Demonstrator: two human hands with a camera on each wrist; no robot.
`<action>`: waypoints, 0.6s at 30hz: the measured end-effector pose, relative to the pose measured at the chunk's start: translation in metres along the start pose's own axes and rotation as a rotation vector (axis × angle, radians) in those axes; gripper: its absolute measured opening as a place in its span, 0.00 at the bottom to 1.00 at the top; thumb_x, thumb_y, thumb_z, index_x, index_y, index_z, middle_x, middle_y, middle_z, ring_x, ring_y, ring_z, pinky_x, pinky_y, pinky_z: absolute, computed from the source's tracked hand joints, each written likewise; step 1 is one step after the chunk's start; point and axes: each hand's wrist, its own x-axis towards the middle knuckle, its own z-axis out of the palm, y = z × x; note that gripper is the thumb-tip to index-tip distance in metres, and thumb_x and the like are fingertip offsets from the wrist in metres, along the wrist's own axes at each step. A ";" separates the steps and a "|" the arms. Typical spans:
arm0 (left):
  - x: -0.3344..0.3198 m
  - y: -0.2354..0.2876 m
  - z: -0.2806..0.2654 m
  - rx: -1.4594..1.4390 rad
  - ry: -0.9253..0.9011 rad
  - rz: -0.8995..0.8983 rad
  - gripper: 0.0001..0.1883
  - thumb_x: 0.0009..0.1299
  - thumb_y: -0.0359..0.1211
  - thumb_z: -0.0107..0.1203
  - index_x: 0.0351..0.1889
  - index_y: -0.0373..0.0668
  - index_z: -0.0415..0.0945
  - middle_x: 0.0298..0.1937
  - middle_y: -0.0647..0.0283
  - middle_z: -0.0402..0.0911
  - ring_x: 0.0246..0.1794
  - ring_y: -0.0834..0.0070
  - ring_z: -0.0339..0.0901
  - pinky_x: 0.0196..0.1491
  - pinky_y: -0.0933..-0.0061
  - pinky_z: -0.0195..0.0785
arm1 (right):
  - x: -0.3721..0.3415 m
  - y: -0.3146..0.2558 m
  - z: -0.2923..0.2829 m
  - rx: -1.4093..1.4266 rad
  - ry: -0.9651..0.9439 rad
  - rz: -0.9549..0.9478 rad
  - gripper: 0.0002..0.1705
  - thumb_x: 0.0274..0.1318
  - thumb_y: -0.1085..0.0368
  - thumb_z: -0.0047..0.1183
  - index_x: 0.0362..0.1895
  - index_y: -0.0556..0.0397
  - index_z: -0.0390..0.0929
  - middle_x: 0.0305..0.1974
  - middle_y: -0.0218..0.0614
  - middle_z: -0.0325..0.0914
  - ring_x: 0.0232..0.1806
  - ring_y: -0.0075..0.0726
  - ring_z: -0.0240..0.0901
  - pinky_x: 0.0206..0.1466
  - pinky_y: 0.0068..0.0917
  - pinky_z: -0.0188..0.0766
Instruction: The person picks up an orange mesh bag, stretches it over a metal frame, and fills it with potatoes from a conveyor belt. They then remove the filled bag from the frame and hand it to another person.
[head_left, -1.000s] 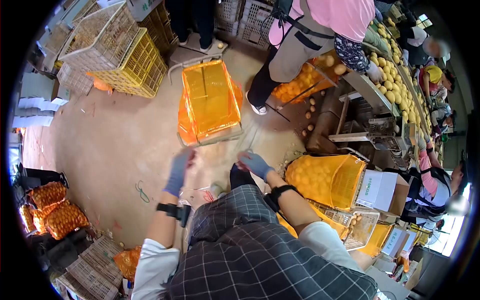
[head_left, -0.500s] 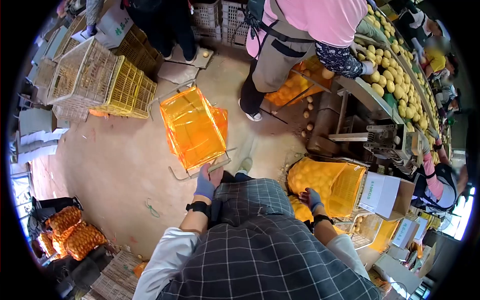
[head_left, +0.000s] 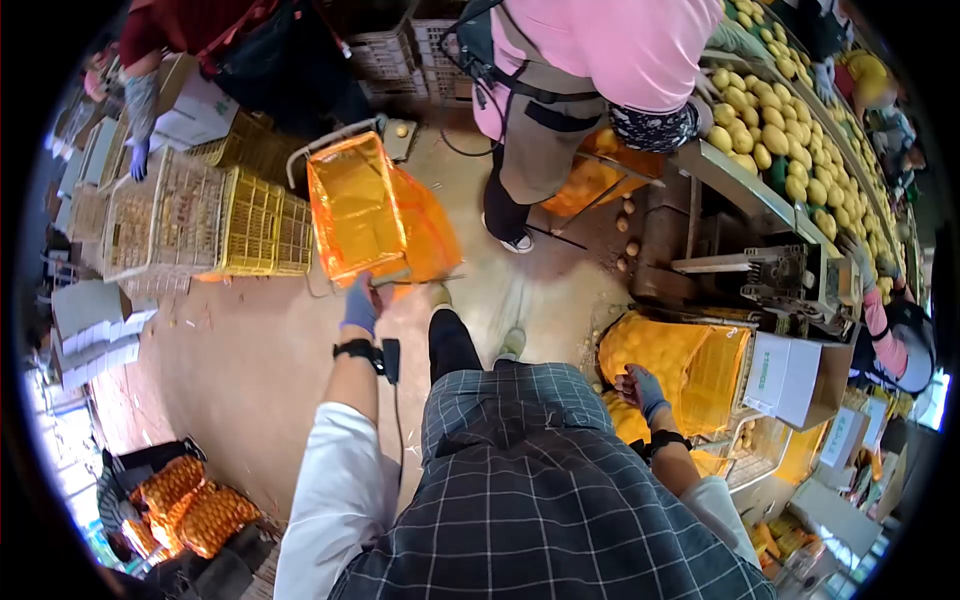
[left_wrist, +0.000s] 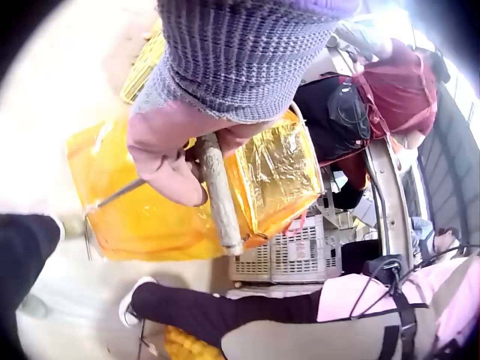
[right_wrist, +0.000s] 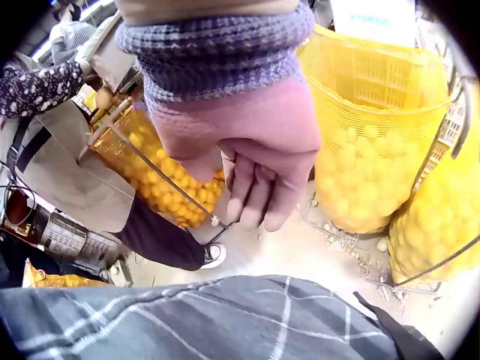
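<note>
My gloved left hand [head_left: 362, 302] grips the worn grey bar handle [left_wrist: 219, 193] of a metal stand. On that stand an orange mesh bag [head_left: 430, 230] is stretched open, with nothing showing inside its mouth. The left wrist view shows fingers and thumb wrapped around the bar, with the bag just beyond. My gloved right hand [head_left: 642, 390] hangs loosely curled and holds nothing. In the head view it overlaps a yellow mesh bag [right_wrist: 356, 180] filled with round yellow produce.
Stacked crates [head_left: 265, 225] stand left of the orange bag. A person in pink [head_left: 640, 50] works at the sorting line [head_left: 775, 130], beside another filled orange bag [right_wrist: 165, 180]. A white carton [head_left: 785, 375] stands at the right. Filled net bags [head_left: 205, 515] lie lower left.
My left hand has taken hold of the stand's handle, and the stand with its orange bag has shifted left toward the crates. My right hand has dropped to my right side.
</note>
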 end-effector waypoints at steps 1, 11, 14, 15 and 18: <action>0.041 0.005 -0.017 -0.076 -0.001 -0.038 0.13 0.66 0.40 0.46 0.41 0.40 0.66 0.39 0.53 0.77 0.37 0.59 0.78 0.43 0.62 0.75 | 0.005 0.007 -0.009 0.028 -0.037 -0.013 0.10 0.58 0.56 0.44 0.41 0.43 0.69 0.27 0.31 0.75 0.22 0.26 0.68 0.24 0.21 0.66; 0.029 0.015 -0.046 0.258 -0.055 -0.129 0.30 0.60 0.57 0.52 0.53 0.51 0.64 0.46 0.59 0.73 0.43 0.59 0.74 0.42 0.61 0.71 | -0.039 0.108 0.028 0.252 0.293 0.070 0.11 0.56 0.53 0.43 0.35 0.45 0.69 0.26 0.32 0.74 0.26 0.34 0.72 0.29 0.31 0.71; 0.032 0.014 -0.046 0.303 -0.008 -0.194 0.41 0.57 0.62 0.51 0.59 0.46 0.55 0.53 0.47 0.66 0.46 0.55 0.71 0.48 0.57 0.67 | -0.047 0.141 0.046 0.381 0.235 0.118 0.10 0.54 0.55 0.42 0.32 0.46 0.69 0.26 0.35 0.74 0.26 0.36 0.72 0.33 0.37 0.73; 0.034 0.014 -0.049 0.325 0.014 -0.209 0.39 0.56 0.63 0.51 0.55 0.45 0.57 0.47 0.48 0.70 0.41 0.56 0.73 0.44 0.59 0.69 | -0.048 0.149 0.051 0.414 0.229 0.133 0.09 0.54 0.55 0.42 0.32 0.46 0.68 0.26 0.36 0.74 0.27 0.36 0.72 0.35 0.38 0.74; 0.012 0.028 -0.041 0.489 -0.007 -0.194 0.38 0.55 0.65 0.51 0.46 0.40 0.59 0.33 0.53 0.73 0.31 0.61 0.75 0.35 0.63 0.71 | -0.069 0.134 0.079 0.366 0.405 0.216 0.10 0.54 0.57 0.41 0.35 0.46 0.70 0.27 0.37 0.75 0.26 0.37 0.73 0.32 0.38 0.74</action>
